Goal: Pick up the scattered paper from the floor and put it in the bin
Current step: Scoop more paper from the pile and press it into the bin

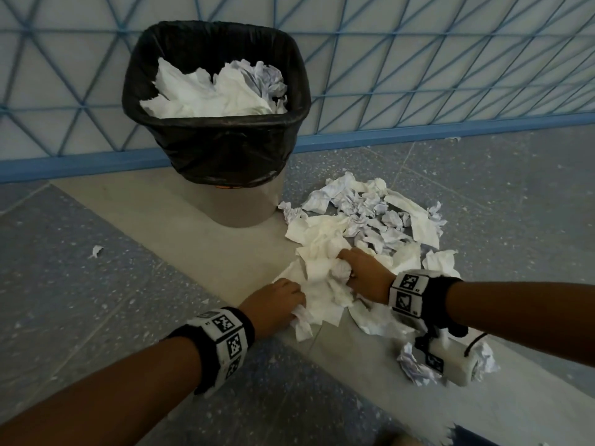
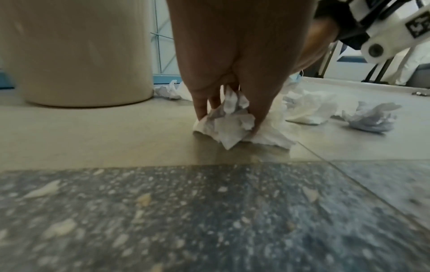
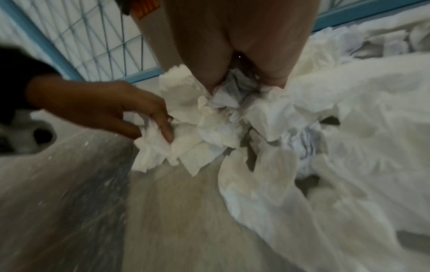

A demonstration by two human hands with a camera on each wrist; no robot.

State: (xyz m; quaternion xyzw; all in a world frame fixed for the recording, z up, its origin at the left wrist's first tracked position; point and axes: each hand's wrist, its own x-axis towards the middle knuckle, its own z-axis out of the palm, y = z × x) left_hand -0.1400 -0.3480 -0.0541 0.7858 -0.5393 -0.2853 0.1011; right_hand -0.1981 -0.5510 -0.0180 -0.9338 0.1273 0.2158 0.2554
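A heap of crumpled white paper (image 1: 363, 226) lies on the floor right of the bin (image 1: 215, 130), which has a black liner and holds paper (image 1: 219, 88). My left hand (image 1: 277, 300) pinches the near left edge of the heap (image 2: 223, 121) between thumb and fingers, down on the floor. My right hand (image 1: 360, 268) grips a wad of paper (image 1: 341, 272) in the heap's middle; in the right wrist view its fingers (image 3: 209, 77) are curled round crumpled paper (image 3: 232, 95), with my left hand (image 3: 130, 112) beside it.
A blue wire-grid fence (image 1: 418, 59) stands behind the bin. More crumpled balls (image 1: 415, 368) lie near my right wrist, and a small scrap (image 1: 96, 251) lies on the speckled floor at left. The bin's beige base (image 2: 81, 55) stands close to the left of my left hand.
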